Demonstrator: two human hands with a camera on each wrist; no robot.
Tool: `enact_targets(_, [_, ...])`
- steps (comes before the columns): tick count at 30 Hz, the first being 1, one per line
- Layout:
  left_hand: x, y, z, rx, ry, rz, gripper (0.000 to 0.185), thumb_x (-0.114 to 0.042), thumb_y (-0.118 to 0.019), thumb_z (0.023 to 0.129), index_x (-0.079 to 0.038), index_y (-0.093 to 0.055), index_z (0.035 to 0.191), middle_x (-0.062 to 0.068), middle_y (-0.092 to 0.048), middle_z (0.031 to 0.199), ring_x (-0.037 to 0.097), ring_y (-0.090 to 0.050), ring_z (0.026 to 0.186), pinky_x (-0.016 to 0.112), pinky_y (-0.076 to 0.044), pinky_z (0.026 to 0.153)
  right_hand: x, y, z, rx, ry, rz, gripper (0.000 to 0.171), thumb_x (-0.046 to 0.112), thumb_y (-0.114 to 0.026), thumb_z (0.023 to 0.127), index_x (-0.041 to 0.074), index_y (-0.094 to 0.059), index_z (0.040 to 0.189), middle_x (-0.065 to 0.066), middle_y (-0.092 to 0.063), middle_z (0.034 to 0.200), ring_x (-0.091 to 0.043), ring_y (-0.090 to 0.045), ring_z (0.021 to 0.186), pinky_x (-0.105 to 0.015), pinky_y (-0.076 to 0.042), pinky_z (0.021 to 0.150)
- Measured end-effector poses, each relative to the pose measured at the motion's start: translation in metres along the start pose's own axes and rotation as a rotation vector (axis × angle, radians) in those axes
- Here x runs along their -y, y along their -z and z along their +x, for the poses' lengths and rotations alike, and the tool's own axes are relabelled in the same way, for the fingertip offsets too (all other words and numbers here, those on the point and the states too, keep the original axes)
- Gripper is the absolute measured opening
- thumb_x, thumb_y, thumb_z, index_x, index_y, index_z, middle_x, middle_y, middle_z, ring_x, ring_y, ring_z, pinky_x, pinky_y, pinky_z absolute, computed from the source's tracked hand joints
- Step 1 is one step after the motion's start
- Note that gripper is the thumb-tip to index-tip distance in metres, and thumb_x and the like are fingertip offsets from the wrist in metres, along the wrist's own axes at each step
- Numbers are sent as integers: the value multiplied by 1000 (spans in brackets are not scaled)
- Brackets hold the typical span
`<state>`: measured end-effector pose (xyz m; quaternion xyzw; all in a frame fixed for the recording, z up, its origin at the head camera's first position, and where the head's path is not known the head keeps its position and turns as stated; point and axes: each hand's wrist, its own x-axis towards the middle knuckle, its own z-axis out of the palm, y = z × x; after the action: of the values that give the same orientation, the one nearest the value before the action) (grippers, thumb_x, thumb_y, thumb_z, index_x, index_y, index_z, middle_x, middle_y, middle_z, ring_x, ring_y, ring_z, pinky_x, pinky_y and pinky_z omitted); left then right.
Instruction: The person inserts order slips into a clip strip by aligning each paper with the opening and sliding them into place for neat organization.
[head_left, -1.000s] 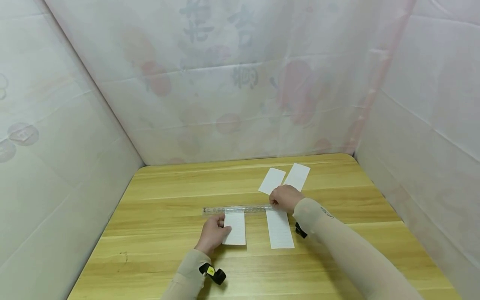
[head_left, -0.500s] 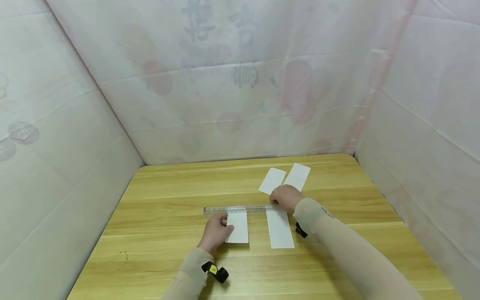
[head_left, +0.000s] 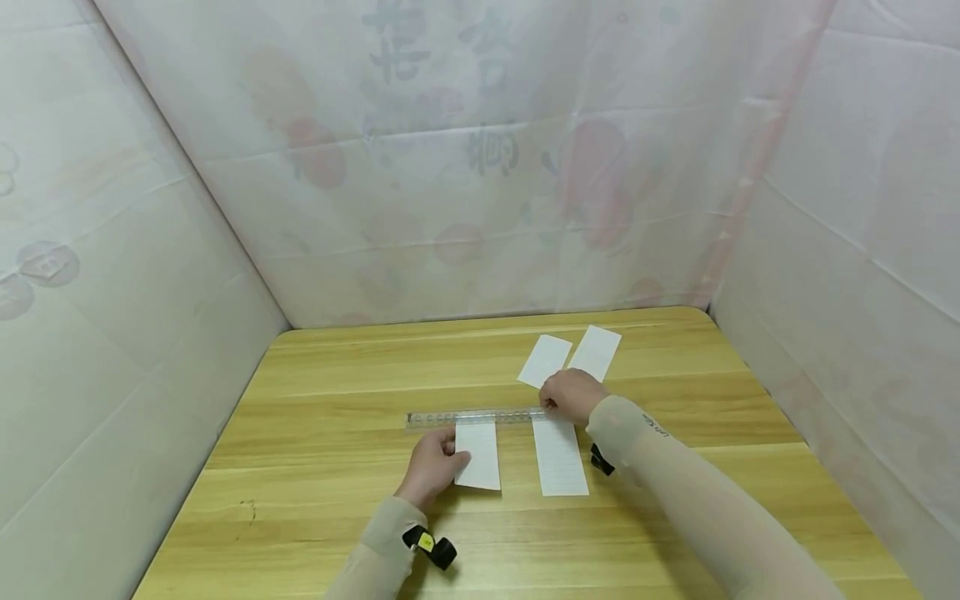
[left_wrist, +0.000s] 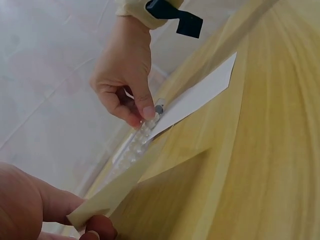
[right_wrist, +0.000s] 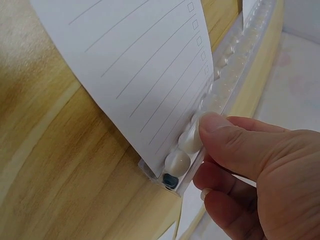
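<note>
A long clear plastic strip [head_left: 431, 419] with a row of white round beads lies across the table. My right hand [head_left: 573, 396] pinches its right end between thumb and fingers, close to a dark end piece [right_wrist: 170, 181]. My left hand [head_left: 431, 467] pinches the left edge of a white paper slip [head_left: 480, 458], whose far edge meets the strip. In the left wrist view that slip [left_wrist: 117, 185] is lifted at the held edge and throws a shadow. A longer lined paper slip [head_left: 561, 462] with small checkboxes lies against the strip's right part.
Two more white paper slips, a left one [head_left: 547, 358] and a right one [head_left: 597, 350], lie behind my right hand. The wooden table [head_left: 315, 467] is enclosed by pale fabric walls [head_left: 420, 208] at the back and sides.
My left hand has moved slightly right, taking its paper slip along the strip towards the lined slip. The right hand and the clear strip have stayed in place.
</note>
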<state>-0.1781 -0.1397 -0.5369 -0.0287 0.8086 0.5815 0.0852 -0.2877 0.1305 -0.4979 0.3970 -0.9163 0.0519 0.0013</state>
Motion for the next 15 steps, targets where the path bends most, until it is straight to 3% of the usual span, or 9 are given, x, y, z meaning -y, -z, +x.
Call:
enact_targets(4, [-1, 2, -9, -6, 10, 36, 55, -3, -67, 86, 10, -46, 135, 11, -61, 96, 18, -55, 80, 30, -48, 64, 1, 1, -1, -11, 14, 0, 31, -4, -65, 79, 18, -57, 58, 12, -37, 55, -7, -30, 54, -26, -30, 54])
enact_targets(9, [1, 3, -14, 27, 14, -8, 57, -2, -65, 88, 13, -42, 137, 15, -62, 111, 22, -59, 96, 33, -51, 77, 0, 3, -1, -16, 4, 9, 27, -5, -64, 78, 15, -62, 59, 11, -38, 54, -7, -30, 54, -26, -31, 55])
enact_targets(15, [3, 1, -12, 26, 35, -26, 57, 0, -64, 87, 13, -42, 137, 16, -59, 117, 20, -54, 96, 30, -49, 76, -3, 0, -2, -15, 2, 15, 29, -6, -63, 78, 15, -59, 57, 12, -31, 53, -6, -27, 53, -26, -29, 54])
